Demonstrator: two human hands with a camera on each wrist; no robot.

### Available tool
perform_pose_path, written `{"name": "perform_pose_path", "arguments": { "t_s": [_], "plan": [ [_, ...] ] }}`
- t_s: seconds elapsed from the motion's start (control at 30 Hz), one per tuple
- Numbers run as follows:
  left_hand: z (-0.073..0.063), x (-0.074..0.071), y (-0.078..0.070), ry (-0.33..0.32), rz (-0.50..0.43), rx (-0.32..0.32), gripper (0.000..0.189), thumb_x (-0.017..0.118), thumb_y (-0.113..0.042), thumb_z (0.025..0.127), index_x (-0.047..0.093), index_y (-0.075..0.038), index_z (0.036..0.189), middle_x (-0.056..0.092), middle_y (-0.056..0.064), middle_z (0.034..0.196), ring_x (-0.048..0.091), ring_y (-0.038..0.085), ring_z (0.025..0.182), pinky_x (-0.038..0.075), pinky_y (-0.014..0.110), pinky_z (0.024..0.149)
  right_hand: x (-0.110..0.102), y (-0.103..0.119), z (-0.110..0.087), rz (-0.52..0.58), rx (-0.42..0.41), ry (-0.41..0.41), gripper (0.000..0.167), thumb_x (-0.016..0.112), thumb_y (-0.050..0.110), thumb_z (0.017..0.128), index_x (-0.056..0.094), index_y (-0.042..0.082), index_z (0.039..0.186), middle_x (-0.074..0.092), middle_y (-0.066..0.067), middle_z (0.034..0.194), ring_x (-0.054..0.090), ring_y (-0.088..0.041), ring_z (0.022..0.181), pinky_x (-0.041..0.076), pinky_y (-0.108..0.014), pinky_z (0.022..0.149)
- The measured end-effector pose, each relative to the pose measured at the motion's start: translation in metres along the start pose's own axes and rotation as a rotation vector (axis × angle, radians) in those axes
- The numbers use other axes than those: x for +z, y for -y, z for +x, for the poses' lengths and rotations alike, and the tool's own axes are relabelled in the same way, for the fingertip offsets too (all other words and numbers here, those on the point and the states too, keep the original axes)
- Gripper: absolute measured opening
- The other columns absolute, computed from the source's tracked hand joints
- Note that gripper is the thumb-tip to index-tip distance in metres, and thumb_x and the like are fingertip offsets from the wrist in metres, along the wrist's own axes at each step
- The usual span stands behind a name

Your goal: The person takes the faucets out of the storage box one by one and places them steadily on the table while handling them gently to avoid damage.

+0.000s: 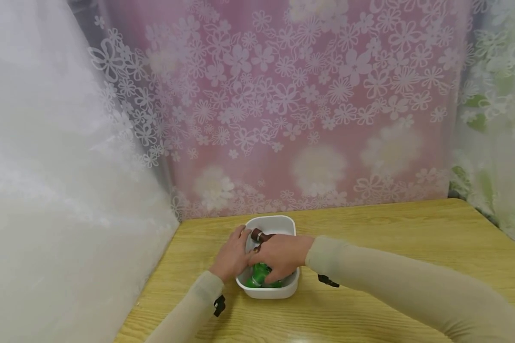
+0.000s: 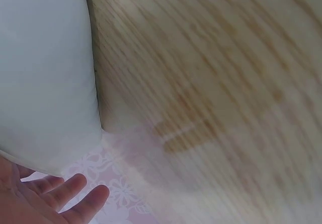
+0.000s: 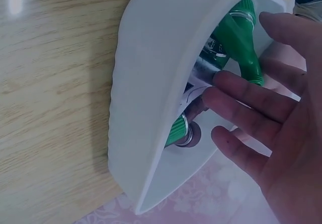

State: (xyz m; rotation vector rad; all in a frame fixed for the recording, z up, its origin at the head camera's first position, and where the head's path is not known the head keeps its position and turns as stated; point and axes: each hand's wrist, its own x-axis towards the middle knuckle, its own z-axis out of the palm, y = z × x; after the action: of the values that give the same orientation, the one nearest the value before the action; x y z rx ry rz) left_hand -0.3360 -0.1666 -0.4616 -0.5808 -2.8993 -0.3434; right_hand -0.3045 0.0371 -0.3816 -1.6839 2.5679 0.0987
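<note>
**Left hand (image 1: 232, 255) on the bin (image 1: 269, 293), right hand (image 1: 281, 255) over its contents**

Your left hand lies along the bin's left rim, its fingers loosely extended past the edge and a little apart, with no clenching in the left wrist view. Inside the bin, left of your right hand, you have a brown piece (image 1: 256, 235) with a metallic ring toward the far end, and a green piece (image 1: 261, 270) with ridged ends nearer you. Your right hand reaches across the opening, fingers spread and slightly bent, grasping nothing; its fingertips are close to the contents, but you cannot tell whether they touch. Part of the contents is hidden under that hand.

A white curtain (image 1: 47, 166) hangs at your left. Your left sleeve (image 1: 189, 309) carries a black strap (image 1: 219, 306) at the wrist. The white bin stands upright on the wood-grained table (image 1: 390, 238), its far end near the back edge, where a pink curtain (image 1: 283, 119) with white flowers hangs. Your right sleeve (image 1: 395, 271) crosses above the table, a second strap (image 1: 328, 281) below its cuff. At the far right hangs a pale curtain (image 1: 498, 119) with green patches.
</note>
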Motion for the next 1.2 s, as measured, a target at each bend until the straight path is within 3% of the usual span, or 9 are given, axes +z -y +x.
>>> {"name": "perform_pose_path", "arguments": {
  "t_s": [0.27, 0.47, 0.67, 0.9, 1.2],
  "plan": [
    [0.0, 0.001, 0.0, 0.011, -0.004, -0.01, 0.067, 0.059, -0.043, 0.1, 0.039, -0.007, 0.153, 0.031, 0.015, 0.162, 0.037, 0.032, 0.146, 0.045, 0.052, 0.109, 0.01, 0.009, 0.009, -0.02, 0.058, 0.08, 0.047, 0.07, 0.039, 0.093, 0.059, 0.03, 0.138, 0.071, 0.015, 0.097, 0.062, 0.002, 0.075, 0.053, -0.022, 0.073],
    [-0.001, 0.001, -0.001, -0.005, -0.02, 0.018, 0.065, 0.061, -0.039, 0.099, 0.041, -0.005, 0.151, 0.034, 0.017, 0.159, 0.041, 0.035, 0.143, 0.048, 0.053, 0.105, 0.015, 0.014, 0.012, -0.051, 0.048, 0.054, 0.04, 0.073, 0.032, 0.093, 0.064, 0.029, 0.131, 0.069, 0.015, 0.087, 0.061, 0.001, 0.07, 0.052, -0.022, 0.068],
    [-0.001, 0.0, -0.001, -0.014, -0.048, 0.012, 0.063, 0.06, -0.037, 0.1, 0.042, -0.004, 0.15, 0.034, 0.017, 0.159, 0.039, 0.035, 0.144, 0.045, 0.054, 0.109, 0.015, 0.021, 0.015, -0.126, 0.077, 0.037, 0.032, 0.072, 0.032, 0.093, 0.067, 0.028, 0.125, 0.071, 0.012, 0.088, 0.065, -0.003, 0.072, 0.055, -0.024, 0.069],
    [-0.002, -0.001, -0.001, 0.015, -0.031, -0.002, 0.064, 0.059, -0.035, 0.1, 0.039, -0.005, 0.152, 0.031, 0.015, 0.161, 0.037, 0.034, 0.146, 0.044, 0.052, 0.11, 0.013, 0.026, 0.017, -0.095, 0.102, 0.062, 0.03, 0.072, 0.027, 0.092, 0.068, 0.027, 0.122, 0.07, 0.012, 0.092, 0.062, -0.002, 0.073, 0.053, -0.022, 0.068],
    [-0.002, -0.003, -0.001, 0.004, -0.04, -0.006, 0.064, 0.058, -0.038, 0.099, 0.04, -0.006, 0.152, 0.031, 0.015, 0.161, 0.038, 0.033, 0.146, 0.044, 0.053, 0.109, 0.013, 0.026, 0.017, -0.066, 0.14, 0.073, 0.029, 0.072, 0.021, 0.092, 0.068, 0.027, 0.12, 0.07, 0.011, 0.09, 0.059, -0.002, 0.067, 0.049, -0.021, 0.064]
  ]
}}
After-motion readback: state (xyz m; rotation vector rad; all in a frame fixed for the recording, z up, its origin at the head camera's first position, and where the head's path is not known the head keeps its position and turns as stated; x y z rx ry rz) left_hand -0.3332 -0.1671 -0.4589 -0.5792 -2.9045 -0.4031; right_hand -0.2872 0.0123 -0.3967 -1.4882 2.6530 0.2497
